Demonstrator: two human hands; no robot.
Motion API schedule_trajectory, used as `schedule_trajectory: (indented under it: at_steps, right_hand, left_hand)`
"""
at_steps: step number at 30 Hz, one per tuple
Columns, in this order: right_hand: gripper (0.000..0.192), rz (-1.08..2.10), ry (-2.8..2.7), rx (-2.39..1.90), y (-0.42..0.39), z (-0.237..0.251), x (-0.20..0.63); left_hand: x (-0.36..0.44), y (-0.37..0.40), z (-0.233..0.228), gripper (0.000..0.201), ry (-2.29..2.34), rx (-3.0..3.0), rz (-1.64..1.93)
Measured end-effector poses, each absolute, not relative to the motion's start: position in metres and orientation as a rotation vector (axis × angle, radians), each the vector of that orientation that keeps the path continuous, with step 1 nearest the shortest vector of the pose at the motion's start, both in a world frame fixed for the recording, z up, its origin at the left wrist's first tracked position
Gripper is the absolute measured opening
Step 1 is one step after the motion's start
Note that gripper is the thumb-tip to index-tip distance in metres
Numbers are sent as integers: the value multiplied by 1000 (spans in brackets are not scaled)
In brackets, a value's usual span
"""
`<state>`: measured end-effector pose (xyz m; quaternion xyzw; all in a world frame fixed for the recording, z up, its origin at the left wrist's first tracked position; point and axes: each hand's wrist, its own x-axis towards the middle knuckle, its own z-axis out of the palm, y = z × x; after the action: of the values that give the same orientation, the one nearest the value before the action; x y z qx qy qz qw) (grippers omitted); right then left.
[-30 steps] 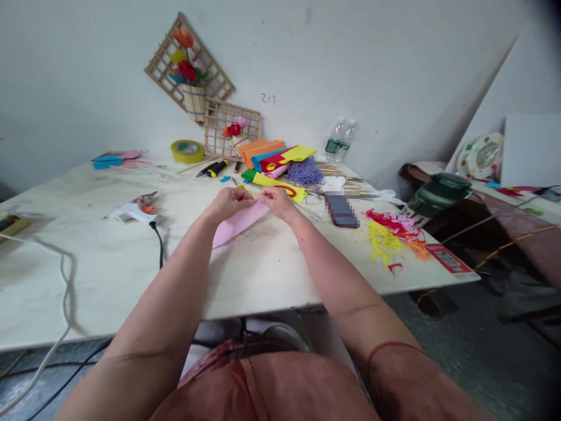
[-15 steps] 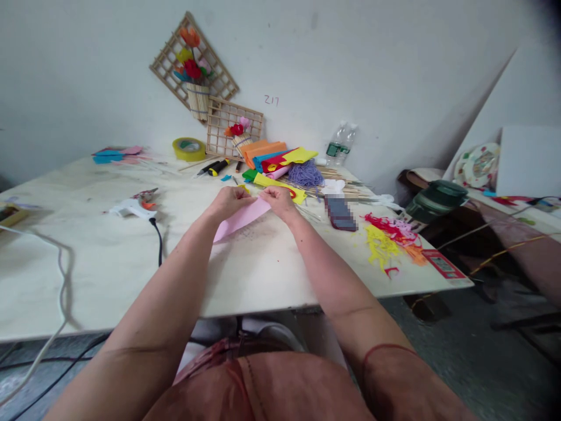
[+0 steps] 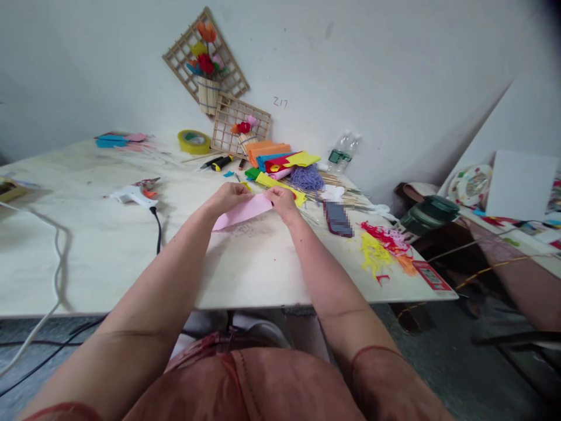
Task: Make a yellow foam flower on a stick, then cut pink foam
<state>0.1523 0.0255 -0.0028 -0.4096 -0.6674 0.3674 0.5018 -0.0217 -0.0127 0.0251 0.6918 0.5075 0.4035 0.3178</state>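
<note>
A pink foam sheet (image 3: 243, 211) is pinched at its far edge in the grip of both the left hand (image 3: 228, 196) and the right hand (image 3: 281, 202), low over the worktop (image 3: 109, 251), and could be creased unevenly or snagged on the yellow foam strip (image 3: 276, 185) at two o'clock.

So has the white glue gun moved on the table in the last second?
No. The glue gun lies beside the orange-handled scissors as before; only the camera shifted.
</note>
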Motion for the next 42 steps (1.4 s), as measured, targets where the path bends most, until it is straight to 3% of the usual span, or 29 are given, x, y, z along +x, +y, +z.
schedule_trajectory:
  at_steps: [7,15,23,42]
  right_hand:
    - [23,1159,-1509,-970,22,3,152]
    - [12,1117,-1661,-908,21,4,158]
    - [15,1116,-1628,-961,20,5,157]
    - [26,1074,-1598,-903,22,3,155]
  left_hand:
    - [-23,-12,26,25,1354,1853,1064]
    - [-25,-12,26,24,1416,1834,1022]
    - [-26,-1,16,35,1218,1864,1192]
    - [-24,1,16,28,1324,1907,1190]
